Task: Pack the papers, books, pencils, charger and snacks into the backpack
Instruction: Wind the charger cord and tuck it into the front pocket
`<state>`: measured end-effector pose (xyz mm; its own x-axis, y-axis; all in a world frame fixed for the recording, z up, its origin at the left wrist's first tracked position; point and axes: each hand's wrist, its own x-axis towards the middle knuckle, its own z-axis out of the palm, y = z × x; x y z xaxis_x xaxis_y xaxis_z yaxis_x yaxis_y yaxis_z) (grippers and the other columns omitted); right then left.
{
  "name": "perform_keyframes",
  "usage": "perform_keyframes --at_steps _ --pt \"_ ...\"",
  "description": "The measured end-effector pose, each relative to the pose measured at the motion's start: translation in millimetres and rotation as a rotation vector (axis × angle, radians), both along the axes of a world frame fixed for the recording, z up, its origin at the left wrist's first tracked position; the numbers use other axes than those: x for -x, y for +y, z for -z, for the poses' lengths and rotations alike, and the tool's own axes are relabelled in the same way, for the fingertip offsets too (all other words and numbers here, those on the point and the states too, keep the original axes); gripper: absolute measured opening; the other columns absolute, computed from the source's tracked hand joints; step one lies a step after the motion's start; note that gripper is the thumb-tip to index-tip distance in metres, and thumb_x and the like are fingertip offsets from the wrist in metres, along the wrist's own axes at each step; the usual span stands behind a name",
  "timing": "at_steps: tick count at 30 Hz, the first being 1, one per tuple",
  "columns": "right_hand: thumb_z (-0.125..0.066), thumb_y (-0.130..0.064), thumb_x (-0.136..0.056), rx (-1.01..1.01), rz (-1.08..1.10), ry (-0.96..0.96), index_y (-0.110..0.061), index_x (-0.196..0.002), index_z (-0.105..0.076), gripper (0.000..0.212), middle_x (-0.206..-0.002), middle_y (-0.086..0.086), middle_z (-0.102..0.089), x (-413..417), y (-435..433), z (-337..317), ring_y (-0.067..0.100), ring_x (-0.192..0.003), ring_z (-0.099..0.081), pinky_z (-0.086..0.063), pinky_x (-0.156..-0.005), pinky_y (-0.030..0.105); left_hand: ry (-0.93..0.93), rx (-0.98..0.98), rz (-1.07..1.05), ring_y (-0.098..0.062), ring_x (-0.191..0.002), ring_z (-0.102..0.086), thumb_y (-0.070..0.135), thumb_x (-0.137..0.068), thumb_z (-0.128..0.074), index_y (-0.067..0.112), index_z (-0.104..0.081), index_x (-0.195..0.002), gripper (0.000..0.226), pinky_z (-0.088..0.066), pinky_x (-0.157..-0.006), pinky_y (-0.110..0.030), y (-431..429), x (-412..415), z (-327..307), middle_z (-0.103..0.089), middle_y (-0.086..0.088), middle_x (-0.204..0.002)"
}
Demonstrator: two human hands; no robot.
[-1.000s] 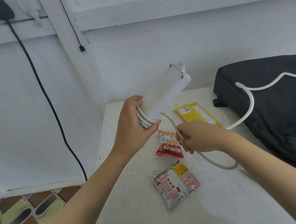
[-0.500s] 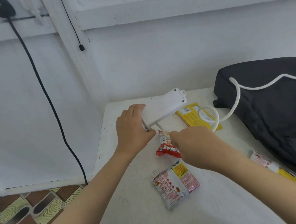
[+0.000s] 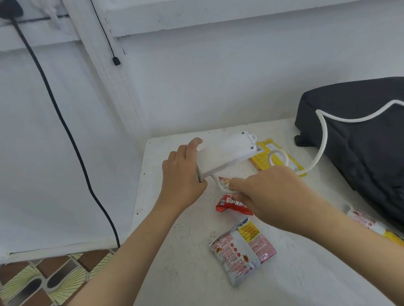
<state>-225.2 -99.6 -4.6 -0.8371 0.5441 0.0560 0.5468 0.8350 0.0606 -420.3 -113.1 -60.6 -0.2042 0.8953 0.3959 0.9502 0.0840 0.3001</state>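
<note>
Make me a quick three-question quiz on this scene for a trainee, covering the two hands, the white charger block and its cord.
1. True or false: the left hand grips the white rectangular plastic charger block at one end.
2. Pick one: the white round cord trails away across A) the dark grey fabric backpack, B) a chair, C) a laptop.
3. Short answer: which hand pinches the cord, just over the red foil snack packet?

Key: 1 true. 2 A. 3 the right hand.
</note>
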Motion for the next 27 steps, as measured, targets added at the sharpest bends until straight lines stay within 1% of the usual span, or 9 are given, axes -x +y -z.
perform_keyframes --at_steps 3,5,8,11,14,17,21,24,27 --pt "-0.025 -0.043 -0.100 -0.079 -0.024 0.009 -0.026 -0.089 -0.050 0.033 -0.066 -0.006 -0.057 -3.4 9.0 -7.0 0.014 -0.062 -0.053 -0.023 -0.075 0.026 0.035 0.015 0.009 -0.025 -0.103 -0.045 0.014 -0.068 -0.072 0.023 -0.036 -0.136 0.077 -0.027 -0.078 -0.030 -0.9 8.6 3.2 -0.049 -0.006 -0.123" --pt "-0.030 -0.044 -0.098 -0.046 -0.004 0.006 -0.026 -0.090 -0.054 0.031 -0.072 -0.008 -0.058 -7.2 14.8 -11.2 0.012 -0.067 -0.054 -0.028 -0.080 0.025 0.026 0.025 0.004 -0.026 -0.107 -0.045 0.021 -0.070 -0.075 0.024 -0.039 -0.135 0.074 -0.031 -0.081 -0.033 -3.1 13.5 6.6 -0.048 -0.006 -0.124" --pt "-0.036 -0.039 -0.098 0.081 0.000 -0.003 -0.027 -0.097 -0.056 0.023 -0.079 -0.009 -0.056 -9.3 16.6 -16.8 0.010 -0.074 -0.055 -0.044 -0.076 0.026 0.042 0.061 -0.024 -0.024 -0.113 -0.044 0.054 -0.064 -0.077 0.028 -0.039 -0.135 0.085 -0.032 -0.087 -0.036 -5.1 14.4 8.8 -0.045 -0.003 -0.128" --pt "-0.033 -0.040 -0.099 0.169 -0.036 0.002 -0.028 -0.098 -0.052 0.022 -0.077 -0.008 -0.056 -7.1 13.2 -20.6 0.008 -0.069 -0.054 -0.041 -0.063 0.022 0.068 0.060 -0.030 -0.022 -0.112 -0.046 0.075 -0.054 -0.068 0.028 -0.039 -0.135 0.097 -0.033 -0.087 -0.037 -6.1 12.0 9.4 -0.048 -0.001 -0.127" --pt "-0.032 -0.042 -0.098 0.157 -0.108 0.030 -0.028 -0.096 -0.052 0.024 -0.064 -0.008 -0.047 -4.0 8.7 -22.1 0.005 -0.056 -0.043 -0.031 -0.053 0.019 0.073 -0.023 0.027 -0.023 -0.095 -0.054 0.070 -0.058 -0.070 0.023 -0.047 -0.128 0.087 -0.034 -0.077 -0.035 -6.7 11.3 15.0 -0.055 -0.003 -0.112" --pt "-0.029 -0.043 -0.097 0.068 -0.158 0.070 -0.027 -0.098 -0.053 0.029 -0.064 -0.008 -0.048 -4.2 10.2 -27.3 0.005 -0.053 -0.039 -0.031 -0.054 0.022 0.130 -0.133 0.091 -0.022 -0.077 -0.057 0.066 -0.062 -0.059 0.017 -0.055 -0.120 0.076 -0.032 -0.068 -0.030 -8.3 9.0 16.7 -0.060 -0.004 -0.097" --pt "-0.017 -0.046 -0.092 -0.083 -0.212 0.122 -0.029 -0.096 -0.054 0.041 -0.064 -0.006 -0.053 -3.3 17.0 -41.0 0.007 -0.052 -0.041 -0.027 -0.050 0.018 0.205 -0.182 0.230 -0.019 -0.076 -0.056 0.054 -0.067 -0.050 0.010 -0.046 -0.136 0.082 -0.034 -0.069 -0.028 -11.1 3.8 9.9 -0.061 -0.004 -0.094" --pt "-0.033 -0.045 -0.093 -0.039 -0.163 0.180 -0.029 -0.092 -0.061 0.032 -0.053 -0.013 -0.043 0.1 25.3 -57.4 0.000 -0.051 -0.039 -0.026 -0.050 0.017 0.103 -0.175 0.326 -0.014 -0.076 -0.054 0.050 -0.066 -0.050 0.011 -0.027 -0.141 0.088 -0.034 -0.074 -0.027 -13.8 -2.3 1.2 -0.061 -0.001 -0.096" --pt "-0.045 -0.050 -0.087 0.060 -0.087 0.264 -0.030 -0.083 -0.066 0.029 -0.051 -0.017 -0.045 0.2 40.3 -66.7 -0.002 -0.051 -0.043 -0.026 -0.051 0.018 0.030 -0.245 0.414 -0.011 -0.079 -0.050 0.046 -0.064 -0.048 0.012 -0.029 -0.132 0.078 -0.034 -0.078 -0.024 -16.7 -5.9 -6.6 -0.062 -0.005 -0.100"
